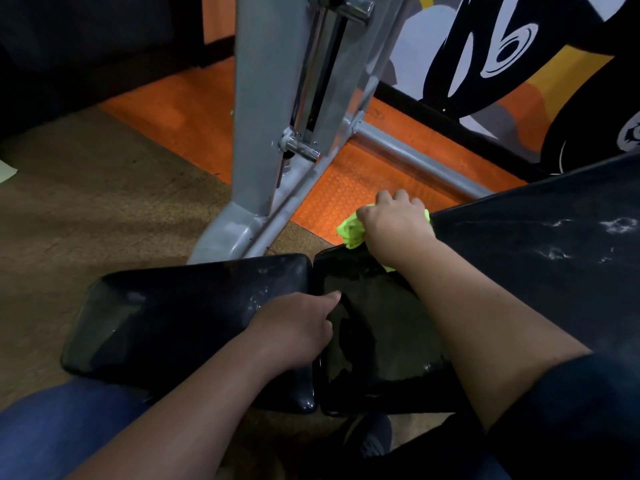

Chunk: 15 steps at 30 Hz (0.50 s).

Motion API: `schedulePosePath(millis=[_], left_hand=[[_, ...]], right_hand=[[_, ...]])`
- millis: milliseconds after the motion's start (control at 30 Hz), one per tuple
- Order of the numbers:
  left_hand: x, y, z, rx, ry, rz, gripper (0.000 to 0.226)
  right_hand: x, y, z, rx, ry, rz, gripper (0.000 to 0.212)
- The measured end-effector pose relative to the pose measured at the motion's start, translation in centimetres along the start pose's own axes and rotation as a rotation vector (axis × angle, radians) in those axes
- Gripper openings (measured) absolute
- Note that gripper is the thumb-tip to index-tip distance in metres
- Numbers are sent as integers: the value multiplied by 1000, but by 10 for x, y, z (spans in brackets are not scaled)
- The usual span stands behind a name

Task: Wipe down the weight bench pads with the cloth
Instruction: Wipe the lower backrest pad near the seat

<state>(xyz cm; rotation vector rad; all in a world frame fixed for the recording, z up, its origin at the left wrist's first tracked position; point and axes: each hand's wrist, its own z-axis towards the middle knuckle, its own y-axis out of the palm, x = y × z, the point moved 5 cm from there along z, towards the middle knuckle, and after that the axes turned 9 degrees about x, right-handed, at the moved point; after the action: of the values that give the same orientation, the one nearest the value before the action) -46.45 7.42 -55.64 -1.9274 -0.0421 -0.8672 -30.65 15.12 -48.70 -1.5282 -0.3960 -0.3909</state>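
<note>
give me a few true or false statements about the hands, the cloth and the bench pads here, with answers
1. The right hand holds the cloth. True.
2. The cloth is dark blue. False: it is bright yellow-green.
3. The left hand holds a second cloth. False: it holds nothing and rests on the seat pads with a finger stretched forward.
4. The cloth is at the far edge of the right seat pad, next to the inclined back pad. True.
5. The back pad shows whitish smears. True.
6. The floor under the grey frame is green. False: it is orange there, with brown matting nearer the camera.
</note>
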Motion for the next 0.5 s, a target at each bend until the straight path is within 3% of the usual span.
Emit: schedulePosePath(millis=[100,267,400,500], left_hand=[[-1,-3,0,17,8,-17,58],[-3,-2,1,20,9,0,57],[-5,-3,0,31,22,-8,57],[-7,-4,1,35,29,-15,56]], right_hand=[[1,6,-9,40,-69,38,32],[-6,4,3,0,15,17,37],[-14,12,-17,99,-172,45,30],[-11,7,-14,103,-98,51,29]])
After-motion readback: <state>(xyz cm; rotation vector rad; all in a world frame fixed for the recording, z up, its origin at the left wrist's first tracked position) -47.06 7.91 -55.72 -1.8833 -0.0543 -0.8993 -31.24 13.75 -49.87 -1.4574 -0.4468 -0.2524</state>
